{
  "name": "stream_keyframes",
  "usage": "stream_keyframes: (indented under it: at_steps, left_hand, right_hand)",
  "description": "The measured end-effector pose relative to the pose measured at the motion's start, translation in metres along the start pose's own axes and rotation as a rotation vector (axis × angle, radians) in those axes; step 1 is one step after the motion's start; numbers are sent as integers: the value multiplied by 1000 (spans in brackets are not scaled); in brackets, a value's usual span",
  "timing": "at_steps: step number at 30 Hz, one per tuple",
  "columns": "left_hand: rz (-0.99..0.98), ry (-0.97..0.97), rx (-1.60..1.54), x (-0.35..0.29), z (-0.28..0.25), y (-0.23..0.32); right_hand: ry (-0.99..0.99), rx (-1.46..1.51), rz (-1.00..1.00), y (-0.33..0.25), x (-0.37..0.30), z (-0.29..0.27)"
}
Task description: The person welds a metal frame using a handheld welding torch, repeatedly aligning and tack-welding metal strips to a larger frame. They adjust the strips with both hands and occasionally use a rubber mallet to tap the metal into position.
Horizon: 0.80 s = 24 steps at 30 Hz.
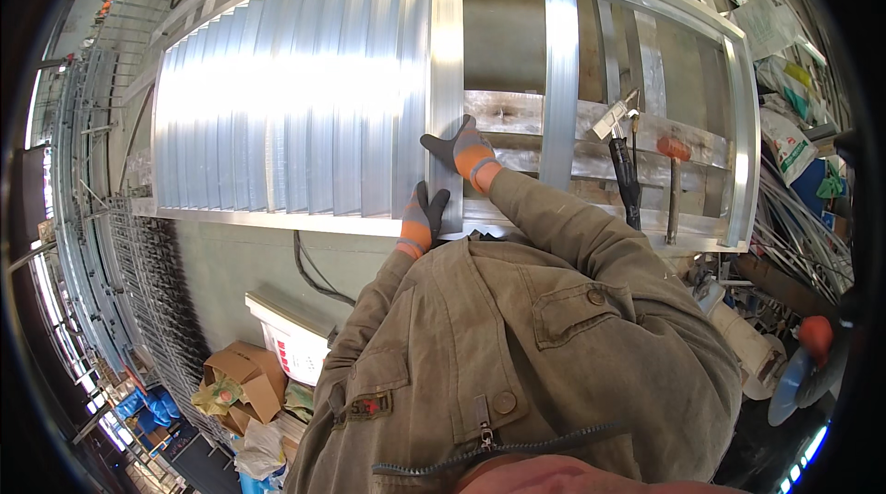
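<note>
My right hand [464, 150], in an orange glove with dark fingers, spans the wide aluminium slat [446, 42], thumb at its left edge and fingertips at its right. Close to the slat's near end, my left hand [421, 220] wears a matching glove. Its thumb and forefinger are apart with the slat's left edge between them; the other fingers are partly hidden. Left of this slat, several overlapping aluminium slats [277, 106] fill that side of the metal frame [314, 222]. Strong glare covers much of them. A lengthwise aluminium bar [559, 69] crosses the frame to the right.
An orange-headed mallet [673, 150] and a black-handled tool [624, 180] lie at the frame's right part. Near left stand a white bucket [293, 346] and a cardboard box [251, 379]. A dark cable [309, 277] runs below the frame. Bags [789, 143] and thin rods crowd the right.
</note>
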<state>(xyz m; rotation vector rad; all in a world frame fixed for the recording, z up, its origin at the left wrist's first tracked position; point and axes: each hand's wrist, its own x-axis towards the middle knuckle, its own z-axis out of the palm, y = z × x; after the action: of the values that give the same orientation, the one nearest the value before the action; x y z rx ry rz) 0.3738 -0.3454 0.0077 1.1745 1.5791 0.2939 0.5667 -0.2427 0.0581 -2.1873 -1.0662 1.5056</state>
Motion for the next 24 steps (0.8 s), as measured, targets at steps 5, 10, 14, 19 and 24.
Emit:
stream_keyframes:
  at_steps: [5, 10, 14, 19, 24]
  left_hand:
    - [14, -3, -27, 0, -3, 9]
    - [20, 16, -47, -2, -7, 17]
    - [29, 2, -37, 1, -9, 16]
    - [33, 4, -26, 6, -8, 12]
    - [25, -6, -24, 9, -9, 10]
  right_hand:
    - [-11, 34, -9, -6, -1, -4]
    - [-31, -6, 25, -11, 4, -3]
    - [62, -15, 28, -10, 8, 5]
    - [69, -35, -2, -6, 12, 8]
    - [78, -23, -11, -6, 14, 8]
